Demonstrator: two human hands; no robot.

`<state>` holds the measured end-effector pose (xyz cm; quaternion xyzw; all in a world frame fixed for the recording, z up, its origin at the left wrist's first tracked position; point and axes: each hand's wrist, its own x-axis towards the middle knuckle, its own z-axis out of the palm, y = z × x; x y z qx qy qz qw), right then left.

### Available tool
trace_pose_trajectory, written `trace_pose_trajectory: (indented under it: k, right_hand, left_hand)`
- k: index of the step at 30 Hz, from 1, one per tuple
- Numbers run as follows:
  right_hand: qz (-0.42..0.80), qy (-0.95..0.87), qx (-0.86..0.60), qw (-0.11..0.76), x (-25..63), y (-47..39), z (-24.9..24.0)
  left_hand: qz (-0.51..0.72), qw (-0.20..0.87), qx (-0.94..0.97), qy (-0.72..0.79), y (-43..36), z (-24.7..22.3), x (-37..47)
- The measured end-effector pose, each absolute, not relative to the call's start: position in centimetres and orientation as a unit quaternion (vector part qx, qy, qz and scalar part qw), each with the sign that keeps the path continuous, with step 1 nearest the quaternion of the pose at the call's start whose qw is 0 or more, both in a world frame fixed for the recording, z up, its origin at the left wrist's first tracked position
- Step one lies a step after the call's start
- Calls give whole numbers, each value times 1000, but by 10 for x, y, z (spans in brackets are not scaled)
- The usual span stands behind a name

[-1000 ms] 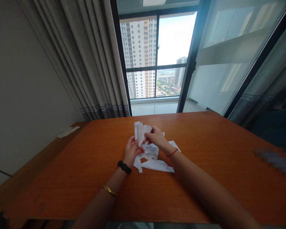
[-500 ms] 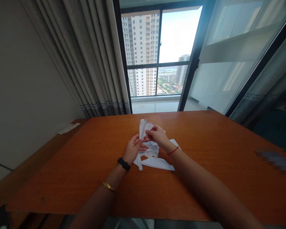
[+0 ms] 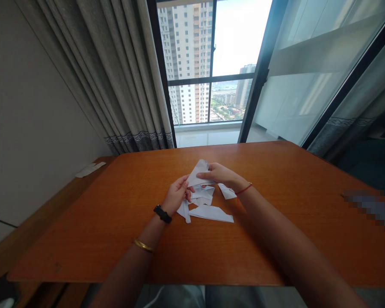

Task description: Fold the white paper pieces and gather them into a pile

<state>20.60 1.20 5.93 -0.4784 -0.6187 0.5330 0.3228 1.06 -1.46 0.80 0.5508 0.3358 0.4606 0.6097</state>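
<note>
A folded piece of white paper (image 3: 197,173) is held up between both hands over the table. My left hand (image 3: 177,194) pinches its lower left corner between thumb and fingers. On the right side, my right hand (image 3: 220,174) grips it with the thumb lying across the near face and the other fingers behind, out of sight. Below the hands lie several torn white paper scraps (image 3: 202,196). A long scrap (image 3: 211,213) rests nearest me, and another scrap (image 3: 227,191) lies by my right wrist.
The brown wooden table (image 3: 109,231) spreads out on all sides of the paper. At the far left, a whitish strip (image 3: 90,169) lies on a ledge by the wall. A blurred-out patch (image 3: 372,209) covers something at the right. Grey curtains (image 3: 125,85) and a window stand beyond.
The held paper has turned from upright to a slanted, wider shape. My right hand has shifted right, its thumb now flat across the paper. The view has tipped slightly downward.
</note>
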Motion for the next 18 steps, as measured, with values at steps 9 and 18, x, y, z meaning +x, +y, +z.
trace_pose_trajectory:
  k: [9, 18]
  right_hand:
    - [681, -423, -419, 425, 182, 4, 55]
    - [711, -387, -408, 421, 169, -1, 46]
  left_hand:
    - [593, 578, 470, 305, -15, 15, 6]
    - [623, 604, 403, 290, -8, 11, 4]
